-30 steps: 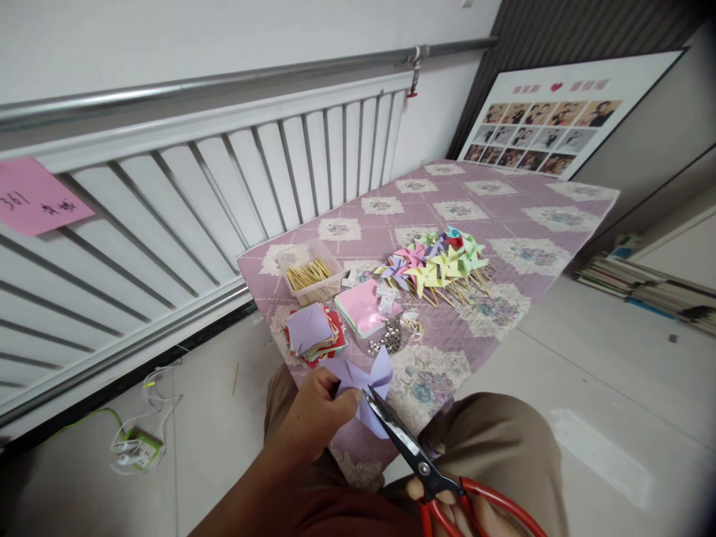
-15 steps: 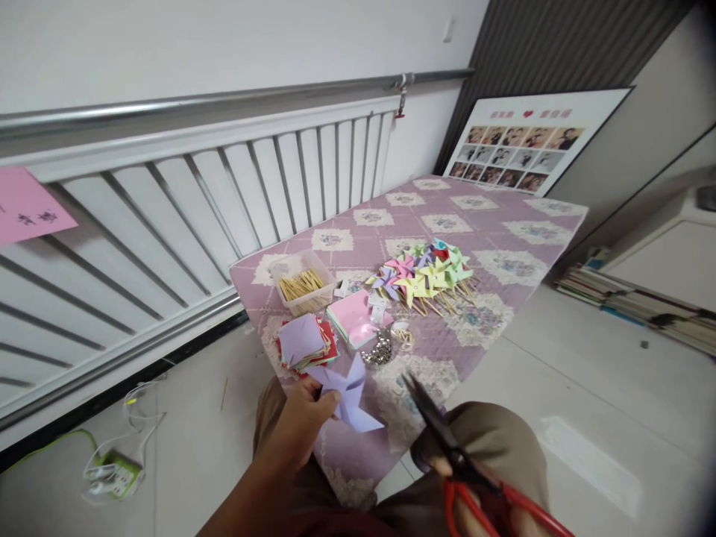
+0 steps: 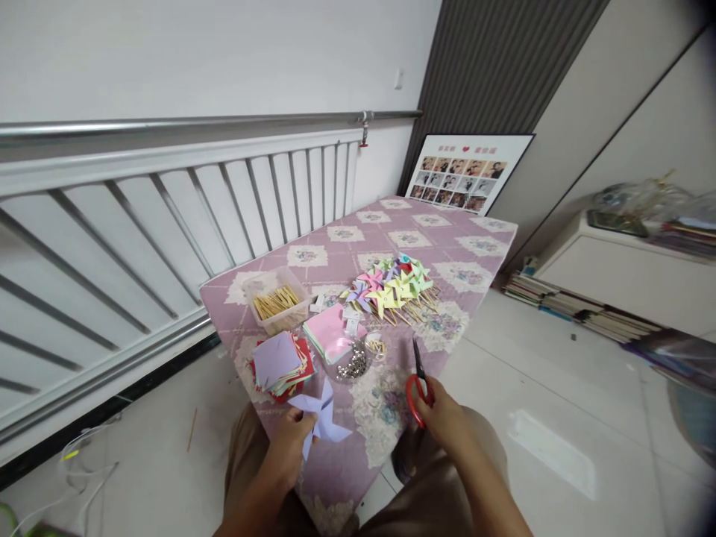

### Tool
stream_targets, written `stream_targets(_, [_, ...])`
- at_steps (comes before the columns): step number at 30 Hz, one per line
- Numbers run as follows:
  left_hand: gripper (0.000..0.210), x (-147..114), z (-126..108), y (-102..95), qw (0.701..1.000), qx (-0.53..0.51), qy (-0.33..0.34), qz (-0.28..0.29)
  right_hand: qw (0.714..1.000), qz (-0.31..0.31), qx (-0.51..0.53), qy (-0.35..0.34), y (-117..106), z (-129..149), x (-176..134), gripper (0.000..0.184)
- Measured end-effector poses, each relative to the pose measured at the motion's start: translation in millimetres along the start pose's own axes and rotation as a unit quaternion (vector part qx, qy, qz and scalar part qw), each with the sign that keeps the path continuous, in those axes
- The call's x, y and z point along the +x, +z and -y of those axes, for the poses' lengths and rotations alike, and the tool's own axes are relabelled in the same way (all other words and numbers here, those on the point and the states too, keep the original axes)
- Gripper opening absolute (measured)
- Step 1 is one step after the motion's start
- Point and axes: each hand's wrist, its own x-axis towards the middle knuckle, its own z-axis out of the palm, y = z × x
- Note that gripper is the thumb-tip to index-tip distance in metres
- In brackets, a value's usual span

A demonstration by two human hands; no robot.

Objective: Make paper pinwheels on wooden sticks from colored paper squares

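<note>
My left hand (image 3: 294,440) pinches a lavender paper pinwheel (image 3: 325,418) by one side, over the near end of the table. My right hand (image 3: 439,410) is closed round the red handles of a pair of scissors (image 3: 419,369), low at the table's right edge, with the blades pointing away from me. Just beyond the pinwheel lies a stack of cut paper squares (image 3: 278,361), a lavender one on top. Beside it are a pile of pink paper (image 3: 327,332), a heap of silvery metal pins (image 3: 353,363) and some small wooden pieces (image 3: 377,346).
A clear plastic box (image 3: 278,300) of wooden sticks stands at the table's left. Several finished pinwheels (image 3: 391,287) on sticks lie in a bunch farther back. The radiator (image 3: 251,201) runs along the left wall, and a photo board (image 3: 468,173) leans beyond the table.
My right hand has carried the scissors forward and left, down to the table edge. My left hand still holds the pinwheel. The camera view has shifted.
</note>
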Motion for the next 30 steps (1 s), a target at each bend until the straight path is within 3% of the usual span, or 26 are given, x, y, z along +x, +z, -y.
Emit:
stream_targets(6, [0.019,26.0,14.1,4.7,0.999,0.018,-0.006,-0.025,0.999,-0.012,-0.04,-0.021,15.7,17.6,42.0,0.032])
stream_targets(12, [0.008,24.8,12.8,3.1,1.0,0.014,-0.021,-0.015,0.994,-0.01,-0.072,-0.08,12.6,37.3,36.3,0.025])
stream_targets(15, [0.005,25.5,11.8,2.5,1.0,0.017,-0.02,-0.009,0.988,-0.008,-0.077,-0.132,3.1,64.3,36.5,0.026])
stream_targets(20, [0.004,32.5,17.2,0.2,0.999,0.029,-0.01,-0.013,0.962,0.089,-0.121,-0.228,15.6,123.4,53.5,0.015])
stream_targets(25, [0.007,34.9,18.0,-1.2,0.999,0.038,-0.005,-0.011,0.944,0.162,-0.201,-0.207,49.4,158.6,74.0,0.026])
stream_targets(30, [0.007,33.7,14.4,-1.7,0.999,0.045,-0.008,-0.009,0.945,0.157,-0.227,-0.173,66.8,168.9,79.9,0.03])
